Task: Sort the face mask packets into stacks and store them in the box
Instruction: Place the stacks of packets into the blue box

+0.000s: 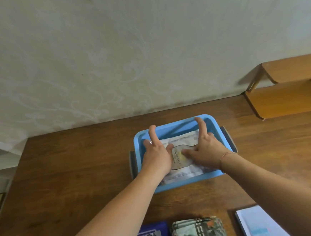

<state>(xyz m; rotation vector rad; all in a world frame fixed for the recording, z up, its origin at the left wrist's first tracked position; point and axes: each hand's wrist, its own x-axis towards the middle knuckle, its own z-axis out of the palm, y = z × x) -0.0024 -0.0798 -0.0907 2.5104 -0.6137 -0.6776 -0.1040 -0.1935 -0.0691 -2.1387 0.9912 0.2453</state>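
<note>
Packets [182, 159] lie as one white-grey stack inside the single blue box [172, 128] on the desk [71, 171]. Left hand [156, 155] and right hand [206, 151] both press flat on that stack, grip released, fingers straight toward the box's far rim. Nearer than the box, three more stacks sit at the desk's front edge.
</note>
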